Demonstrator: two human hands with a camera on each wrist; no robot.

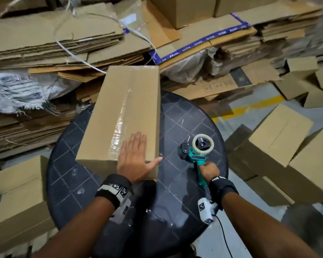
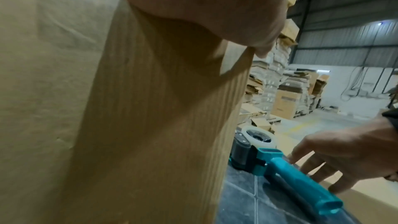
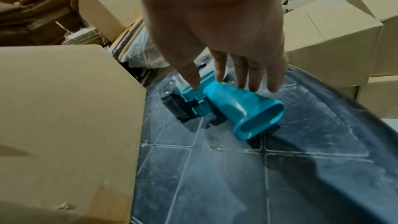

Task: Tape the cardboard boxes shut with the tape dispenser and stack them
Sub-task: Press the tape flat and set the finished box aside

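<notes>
A long cardboard box (image 1: 123,112) lies on the round dark table (image 1: 185,118), with a clear tape strip along its top seam. My left hand (image 1: 134,157) lies flat, fingers straight, on the near end of the box top, its thumb out toward the right edge. The teal tape dispenser (image 1: 196,153) lies on the table to the right of the box. My right hand (image 1: 209,169) hovers over its handle. In the right wrist view its fingers (image 3: 217,67) are straight and spread, tips at the dispenser (image 3: 237,106), not curled round it.
Stacks of flattened cardboard (image 1: 45,43) fill the back and left. Made-up boxes (image 1: 280,135) stand on the floor to the right, and another box (image 1: 17,192) at lower left. A yellow line (image 1: 250,107) marks the floor beyond the table.
</notes>
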